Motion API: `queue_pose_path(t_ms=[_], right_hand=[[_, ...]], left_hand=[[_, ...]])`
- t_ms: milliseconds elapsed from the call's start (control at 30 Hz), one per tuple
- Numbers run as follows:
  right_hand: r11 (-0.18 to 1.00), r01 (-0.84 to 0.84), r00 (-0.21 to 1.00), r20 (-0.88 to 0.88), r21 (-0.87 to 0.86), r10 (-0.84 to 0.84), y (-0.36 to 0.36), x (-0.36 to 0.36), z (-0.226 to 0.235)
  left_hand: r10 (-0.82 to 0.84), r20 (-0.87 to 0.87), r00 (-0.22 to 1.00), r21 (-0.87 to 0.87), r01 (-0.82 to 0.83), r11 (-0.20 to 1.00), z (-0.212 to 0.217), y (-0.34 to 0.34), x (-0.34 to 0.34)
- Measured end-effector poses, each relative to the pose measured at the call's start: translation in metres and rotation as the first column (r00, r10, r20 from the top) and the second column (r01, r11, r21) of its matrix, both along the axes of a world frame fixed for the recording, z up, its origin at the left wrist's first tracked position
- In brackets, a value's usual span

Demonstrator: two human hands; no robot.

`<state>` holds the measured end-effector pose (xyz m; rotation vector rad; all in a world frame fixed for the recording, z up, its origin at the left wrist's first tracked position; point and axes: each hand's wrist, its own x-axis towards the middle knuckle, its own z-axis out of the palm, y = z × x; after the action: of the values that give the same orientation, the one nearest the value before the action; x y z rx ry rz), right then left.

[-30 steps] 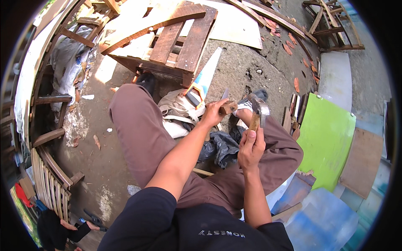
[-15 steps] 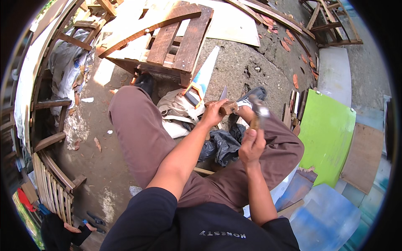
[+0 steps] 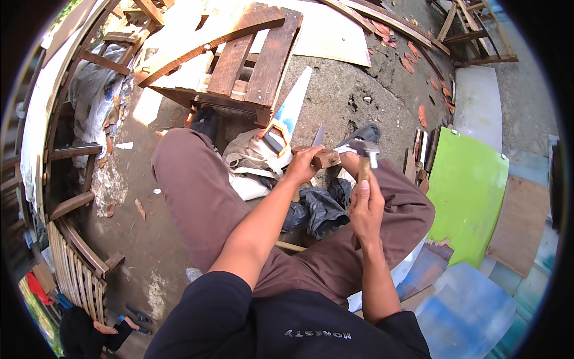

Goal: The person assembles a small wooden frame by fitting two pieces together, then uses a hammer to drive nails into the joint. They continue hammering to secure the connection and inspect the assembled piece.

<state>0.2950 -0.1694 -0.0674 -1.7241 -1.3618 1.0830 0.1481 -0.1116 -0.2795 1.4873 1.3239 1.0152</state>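
Note:
My left hand (image 3: 302, 166) is closed around a short brown wooden block (image 3: 326, 158), held up between my knees. A pointed metal blade (image 3: 318, 135) shows just beyond the block; whether it is joined to it I cannot tell. In my right hand (image 3: 366, 209) is a hammer (image 3: 363, 170), gripped by its wooden handle. Its metal head is raised just right of the block, apart from it. Beyond my left hand, a handsaw (image 3: 289, 113) with an orange and black handle leans on a beige cloth bag (image 3: 254, 157). Black plastic (image 3: 323, 209) lies below the block.
A slatted wooden table (image 3: 239, 66) bearing a curved board (image 3: 209, 45) stands ahead. Wooden frames (image 3: 75, 149) line the left side. To the right lie a green panel (image 3: 466, 191) and a blue-stained sheet (image 3: 466, 314). Another person's hands (image 3: 106, 328) show at lower left.
The hammer, blurred before, is now sharp, its head slightly higher and further left. My right hand has shifted a little right. My left hand and the block have barely moved.

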Motion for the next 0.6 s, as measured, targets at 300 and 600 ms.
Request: queue_pose_path(t_ms=[300,600], right_hand=[[0.995,-0.011,1.0,-0.021,0.097,0.014,-0.003,0.007,0.011],[0.99,0.014,0.978,0.209,-0.143,0.016,-0.004,0.01,-0.015]], left_hand=[[0.001,-0.007,1.0,0.025,-0.001,1.0,-0.007,-0.002,0.001],[-0.017,-0.052,0.998,0.001,0.017,1.0,-0.005,-0.003,-0.001]])
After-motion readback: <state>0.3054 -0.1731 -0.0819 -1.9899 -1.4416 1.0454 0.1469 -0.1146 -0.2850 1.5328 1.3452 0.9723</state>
